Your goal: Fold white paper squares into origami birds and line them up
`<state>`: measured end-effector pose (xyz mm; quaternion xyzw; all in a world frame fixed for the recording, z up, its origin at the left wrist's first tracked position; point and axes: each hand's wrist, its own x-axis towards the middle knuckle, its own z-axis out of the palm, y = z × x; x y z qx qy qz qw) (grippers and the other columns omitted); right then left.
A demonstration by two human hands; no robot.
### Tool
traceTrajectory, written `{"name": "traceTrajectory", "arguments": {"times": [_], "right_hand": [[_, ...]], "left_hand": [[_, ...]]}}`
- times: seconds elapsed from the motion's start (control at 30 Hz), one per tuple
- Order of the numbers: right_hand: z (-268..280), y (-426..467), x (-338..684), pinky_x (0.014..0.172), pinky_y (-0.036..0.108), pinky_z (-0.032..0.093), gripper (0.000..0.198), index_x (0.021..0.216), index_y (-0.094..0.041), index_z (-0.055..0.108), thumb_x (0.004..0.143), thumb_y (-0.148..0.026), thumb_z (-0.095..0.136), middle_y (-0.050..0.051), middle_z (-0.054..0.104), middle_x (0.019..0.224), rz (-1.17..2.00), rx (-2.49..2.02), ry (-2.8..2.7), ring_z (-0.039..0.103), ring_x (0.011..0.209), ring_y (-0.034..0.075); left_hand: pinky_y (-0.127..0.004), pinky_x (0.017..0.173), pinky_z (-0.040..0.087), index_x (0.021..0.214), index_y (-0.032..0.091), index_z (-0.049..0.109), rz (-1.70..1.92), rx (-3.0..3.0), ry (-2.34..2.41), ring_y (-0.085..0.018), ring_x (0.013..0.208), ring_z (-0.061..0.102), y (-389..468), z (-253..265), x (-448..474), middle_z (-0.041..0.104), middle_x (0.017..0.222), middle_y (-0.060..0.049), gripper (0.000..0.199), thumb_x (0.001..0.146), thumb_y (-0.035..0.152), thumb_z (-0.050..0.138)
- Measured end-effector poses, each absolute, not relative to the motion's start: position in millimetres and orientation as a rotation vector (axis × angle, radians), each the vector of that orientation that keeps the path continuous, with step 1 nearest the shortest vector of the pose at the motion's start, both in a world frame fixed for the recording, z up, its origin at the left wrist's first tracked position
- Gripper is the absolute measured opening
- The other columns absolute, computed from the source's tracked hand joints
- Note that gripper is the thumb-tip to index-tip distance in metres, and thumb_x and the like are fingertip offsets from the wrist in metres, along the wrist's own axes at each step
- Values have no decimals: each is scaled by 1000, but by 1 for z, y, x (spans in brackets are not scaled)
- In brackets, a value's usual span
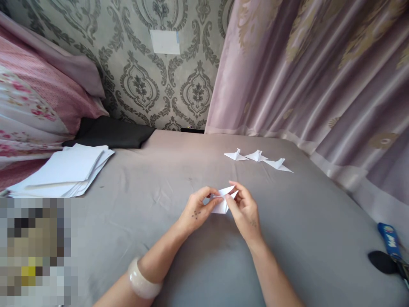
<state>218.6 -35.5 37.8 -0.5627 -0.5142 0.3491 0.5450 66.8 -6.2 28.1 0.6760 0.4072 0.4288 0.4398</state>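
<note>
Between my two hands is a piece of folded white paper [220,207], with pointed flaps at its upper right. My left hand [200,207] pinches its left side between thumb and fingers. On the right side, my right hand [245,209] grips the paper, its thumb lying on the near face and its fingers behind. Some of the fingertips are hidden by the paper. Beyond my hands, three folded white paper birds [236,155] stand in a row on the grey cloth [179,166].
At the left lies a stack of white paper sheets [64,166], with a folded black cloth [115,133] behind it. Purple curtains [281,76] hang along the right and back. A blue-labelled object [389,241] and a black rounded item [382,262] lie at the right edge. The lower left corner is blurred out.
</note>
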Motion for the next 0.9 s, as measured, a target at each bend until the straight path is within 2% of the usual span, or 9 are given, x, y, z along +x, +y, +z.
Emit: {"name": "traceTrajectory", "arguments": {"times": [0.07, 0.23, 0.5, 0.67, 0.9], "right_hand": [[38, -35, 220, 72, 29, 51, 39, 123, -25, 56, 84, -24, 59, 3, 61, 98, 702, -1340, -1321, 58, 73, 13], [42, -35, 227, 76, 29, 50, 19, 97, -23, 68, 87, -17, 52, 6, 61, 101, 427, -1258, -1675, 61, 88, 17], [47, -36, 236, 78, 30, 49, 14, 94, -23, 64, 90, -23, 51, 4, 65, 94, 478, -1363, -1793, 62, 83, 17], [47, -36, 239, 82, 33, 47, 18, 88, -24, 64, 93, -27, 47, 5, 66, 103, 486, -1436, -1807, 63, 93, 20], [48, -36, 236, 82, 37, 45, 13, 80, -24, 60, 90, -22, 52, 4, 66, 85, 313, -1416, -1861, 60, 86, 20]], "left_hand": [[-26, 77, 44, 87, 19, 62, 1054, 1693, 1013, -15, 81, 58, -6, 28, 66, 66, 83, -2, 13, 89, 31, 58], [-29, 80, 43, 89, 20, 60, 1024, 1888, 1055, -16, 83, 59, -6, 30, 64, 67, 86, -2, 10, 92, 27, 53], [-34, 87, 40, 94, 21, 55, 992, 2145, 969, -17, 90, 58, -1, 27, 58, 64, 95, -5, 11, 96, 21, 44], [-33, 88, 41, 92, 20, 56, 1034, 2110, 908, -18, 95, 58, 0, 27, 59, 62, 100, -7, 11, 95, 22, 46], [-33, 86, 38, 90, 21, 56, 981, 2139, 954, -18, 90, 61, 0, 28, 57, 67, 94, -4, 9, 94, 24, 49]]}}
